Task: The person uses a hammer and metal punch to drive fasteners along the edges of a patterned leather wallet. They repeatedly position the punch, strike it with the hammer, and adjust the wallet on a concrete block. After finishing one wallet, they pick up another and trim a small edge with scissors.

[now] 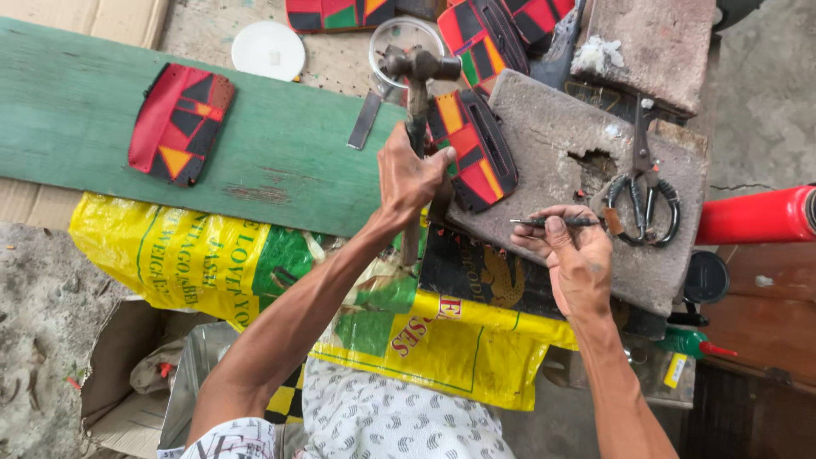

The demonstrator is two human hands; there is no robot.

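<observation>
My left hand (410, 174) grips the handle of a worn hammer (416, 81), its head raised above the work. My right hand (571, 255) rests on a grey stone block (557, 144) and pinches a thin dark metal punch (552, 223) that lies flat, pointing left. A patterned red, black, yellow and green fabric piece with a black strap (472, 149) lies on the block's left end, just beside the hammer handle.
Black scissors (643, 187) lie on the block's right side. A similar patterned piece (178, 123) sits on a green board (280, 157). More patterned pieces (484, 34), a white lid (269, 49) and a clear lid (399, 38) lie beyond. A yellow printed sack (195, 259) covers the front; a red tube (756, 217) is at right.
</observation>
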